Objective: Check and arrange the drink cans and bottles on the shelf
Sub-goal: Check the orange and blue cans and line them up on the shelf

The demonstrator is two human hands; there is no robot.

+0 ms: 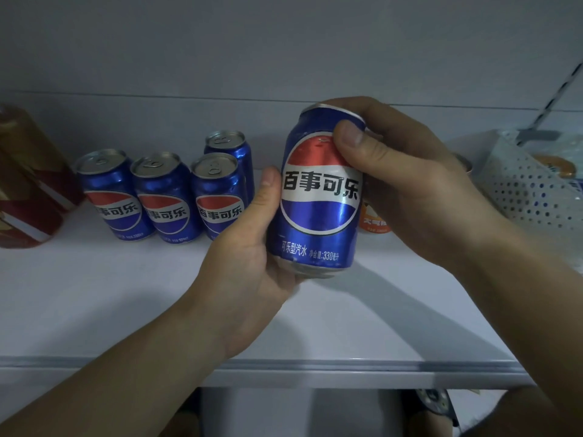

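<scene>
While both hands point(252, 247) grip it, blue can point(318, 197) tilts.

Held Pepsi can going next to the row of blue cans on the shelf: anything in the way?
Nothing visible blocks it. Both the left hand and the right hand grip the held can above the white shelf. The shelf between it and the blue cans is bare; the orange can sits behind, to the right.

Both hands are holding a blue cola can point(318, 197) above a white shelf point(126, 294): left hand point(252, 247) cupping its base, right hand point(407, 184) gripping the top. Four matching cans point(164, 197) are standing at 9 o'clock, w/ an orange can point(373, 220) peeking out at 3.
</scene>
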